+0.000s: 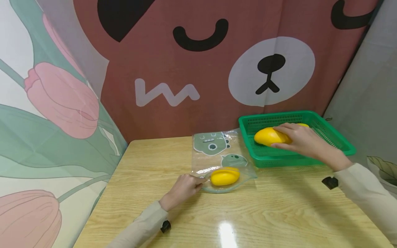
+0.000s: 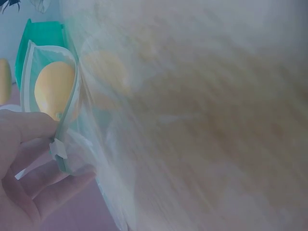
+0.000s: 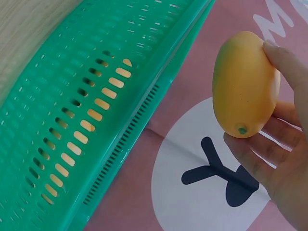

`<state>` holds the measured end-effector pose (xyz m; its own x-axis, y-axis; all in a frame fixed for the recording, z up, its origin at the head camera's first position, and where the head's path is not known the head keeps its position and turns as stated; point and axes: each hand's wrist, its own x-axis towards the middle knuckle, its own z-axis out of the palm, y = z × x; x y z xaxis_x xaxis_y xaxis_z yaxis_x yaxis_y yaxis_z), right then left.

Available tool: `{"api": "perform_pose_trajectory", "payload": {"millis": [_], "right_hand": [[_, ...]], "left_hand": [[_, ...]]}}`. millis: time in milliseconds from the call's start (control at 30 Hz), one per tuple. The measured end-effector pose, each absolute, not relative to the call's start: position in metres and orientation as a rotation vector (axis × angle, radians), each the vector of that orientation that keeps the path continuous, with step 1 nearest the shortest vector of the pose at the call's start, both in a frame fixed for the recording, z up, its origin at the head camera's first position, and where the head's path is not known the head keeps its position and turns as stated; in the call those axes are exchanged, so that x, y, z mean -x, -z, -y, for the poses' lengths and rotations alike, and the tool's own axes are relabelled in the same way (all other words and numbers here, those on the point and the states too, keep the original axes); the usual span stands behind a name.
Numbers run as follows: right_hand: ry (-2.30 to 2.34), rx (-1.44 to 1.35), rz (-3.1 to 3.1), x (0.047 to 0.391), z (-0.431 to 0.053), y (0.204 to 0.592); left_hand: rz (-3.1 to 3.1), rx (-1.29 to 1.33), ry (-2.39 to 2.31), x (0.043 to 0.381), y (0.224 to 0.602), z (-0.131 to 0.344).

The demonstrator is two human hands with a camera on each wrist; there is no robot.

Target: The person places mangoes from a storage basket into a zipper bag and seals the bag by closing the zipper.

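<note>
A clear zip bag with green cartoon prints lies on the table, its mouth spread toward the near side. One yellow mango is in the bag, near the mouth. My left hand pinches the left end of the bag's opening; in the left wrist view a small white slider shows at the fingers. My right hand grips another mango between thumb and fingers, over the green basket. Behind that hand a bit of yellow shows, mostly hidden.
The perforated basket stands at the table's back right, beside the bag. A brown curtain with a bear face hangs along the back edge of the wooden table. Flowered cloth hangs on the left.
</note>
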<state>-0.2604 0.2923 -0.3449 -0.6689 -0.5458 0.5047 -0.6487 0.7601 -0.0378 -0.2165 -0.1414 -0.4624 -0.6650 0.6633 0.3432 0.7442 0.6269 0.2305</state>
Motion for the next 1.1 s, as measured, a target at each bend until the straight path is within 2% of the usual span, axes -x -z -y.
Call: {"api": "perform_pose_trajectory", "payload": {"millis": [1100], "right_hand": [[-0.299,-1.003,2.410,0.250,-0.275,0.346]], "left_hand": [[2.625,1.156,0.540,0.217,0.463,0.141]]}}
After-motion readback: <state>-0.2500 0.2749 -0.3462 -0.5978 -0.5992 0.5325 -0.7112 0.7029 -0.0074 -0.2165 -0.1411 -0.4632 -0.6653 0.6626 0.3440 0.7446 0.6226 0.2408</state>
